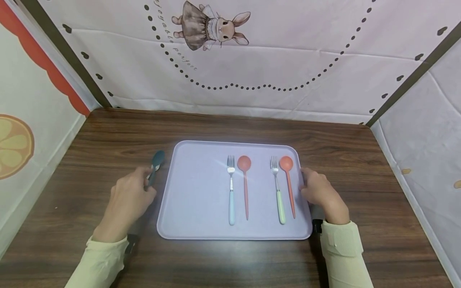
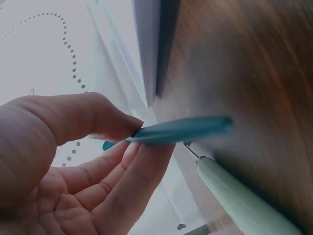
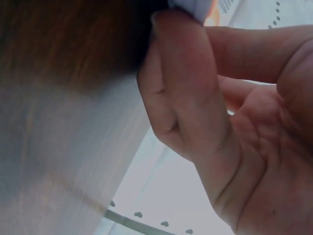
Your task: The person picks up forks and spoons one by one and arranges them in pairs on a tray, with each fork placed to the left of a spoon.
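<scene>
My left hand (image 1: 127, 197) pinches a dark teal spoon (image 1: 157, 158) between thumb and fingers, left of the tray. In the left wrist view the teal spoon (image 2: 186, 130) is above the table, and a piece of cutlery with a pale green handle (image 2: 239, 196) lies close below it. The lavender tray (image 1: 196, 192) lies flat on the table. On its right half are a blue-handled fork (image 1: 231, 200), a pink spoon (image 1: 244, 164), a green-handled fork (image 1: 280, 204) and an orange-red spoon (image 1: 286, 164). My right hand (image 1: 322, 193) grips the tray's right edge.
The dark wood table (image 1: 230, 264) runs back to a white printed cloth wall (image 1: 288, 60) with a rabbit drawing. Further cloth panels, one with an orange slice (image 1: 14, 146), stand at the left and right sides.
</scene>
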`<state>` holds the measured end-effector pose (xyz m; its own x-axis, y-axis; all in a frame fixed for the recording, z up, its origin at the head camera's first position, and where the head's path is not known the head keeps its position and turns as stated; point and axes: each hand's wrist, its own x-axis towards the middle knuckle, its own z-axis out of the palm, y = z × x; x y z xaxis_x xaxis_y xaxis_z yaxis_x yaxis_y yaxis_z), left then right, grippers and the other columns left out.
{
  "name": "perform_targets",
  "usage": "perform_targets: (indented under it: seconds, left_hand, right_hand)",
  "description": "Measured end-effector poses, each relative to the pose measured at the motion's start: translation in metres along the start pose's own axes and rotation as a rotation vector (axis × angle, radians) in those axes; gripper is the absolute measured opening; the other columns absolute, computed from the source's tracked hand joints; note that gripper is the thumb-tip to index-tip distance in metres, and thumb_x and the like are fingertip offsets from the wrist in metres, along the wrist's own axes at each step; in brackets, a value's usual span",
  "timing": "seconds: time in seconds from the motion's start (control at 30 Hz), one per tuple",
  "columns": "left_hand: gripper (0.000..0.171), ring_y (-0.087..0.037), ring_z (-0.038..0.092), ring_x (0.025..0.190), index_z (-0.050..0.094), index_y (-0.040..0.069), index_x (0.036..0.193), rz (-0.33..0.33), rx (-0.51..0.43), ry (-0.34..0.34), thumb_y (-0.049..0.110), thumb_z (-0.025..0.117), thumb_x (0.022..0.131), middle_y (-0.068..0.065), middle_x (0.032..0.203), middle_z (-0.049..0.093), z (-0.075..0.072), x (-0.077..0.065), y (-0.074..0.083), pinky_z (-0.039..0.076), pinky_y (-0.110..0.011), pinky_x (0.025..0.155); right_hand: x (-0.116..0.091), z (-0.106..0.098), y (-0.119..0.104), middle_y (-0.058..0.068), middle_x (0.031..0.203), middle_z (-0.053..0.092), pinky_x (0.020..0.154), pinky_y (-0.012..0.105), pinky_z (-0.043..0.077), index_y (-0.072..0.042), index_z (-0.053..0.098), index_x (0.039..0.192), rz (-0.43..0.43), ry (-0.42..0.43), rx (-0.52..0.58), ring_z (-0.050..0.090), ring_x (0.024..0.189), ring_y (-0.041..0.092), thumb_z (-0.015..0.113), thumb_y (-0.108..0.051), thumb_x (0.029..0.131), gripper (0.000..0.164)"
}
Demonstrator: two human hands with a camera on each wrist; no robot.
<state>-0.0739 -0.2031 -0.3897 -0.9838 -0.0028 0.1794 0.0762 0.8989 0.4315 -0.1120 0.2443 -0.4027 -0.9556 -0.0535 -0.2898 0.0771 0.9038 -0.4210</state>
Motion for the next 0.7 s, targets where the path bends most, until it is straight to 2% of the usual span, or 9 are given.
perform_targets:
  seconds: [0.27, 0.5, 0.7]
  left_hand:
    - [0.038, -0.024, 0.051, 0.065, 0.063, -0.001, 0.106, 0.009, -0.001, 0.024, 0.009, 0.059, 0.069, -0.004, 0.075, 0.06, 0.0, 0.0, 0.005, 0.045, -0.046, 0.053]
    - [0.037, -0.023, 0.053, 0.067, 0.065, 0.002, 0.106, -0.031, -0.025, -0.032, 0.012, 0.058, 0.072, -0.004, 0.077, 0.064, -0.001, 0.001, 0.009, 0.045, -0.044, 0.056]
    - [0.032, -0.021, 0.054, 0.064, 0.066, 0.003, 0.103, -0.055, -0.041, -0.058, 0.013, 0.059, 0.074, -0.005, 0.076, 0.065, 0.001, 0.001, 0.012, 0.045, -0.039, 0.053]
  right_hand:
    - [0.001, 0.001, 0.001, 0.029, 0.107, 0.056, 0.063, 0.041, 0.056, 0.008, 0.034, 0.136, -0.004, 0.004, 0.0, 0.056, 0.084, 0.03, 0.054, 0.0, 0.084, 0.056]
    - [0.0, 0.0, 0.001, 0.027, 0.102, 0.057, 0.058, 0.037, 0.056, 0.007, 0.034, 0.136, 0.001, 0.001, 0.009, 0.057, 0.08, 0.029, 0.054, 0.0, 0.084, 0.057]
    - [-0.001, -0.001, 0.001, 0.028, 0.103, 0.056, 0.057, 0.036, 0.055, 0.008, 0.033, 0.137, 0.003, -0.007, 0.022, 0.057, 0.079, 0.029, 0.053, 0.002, 0.083, 0.058]
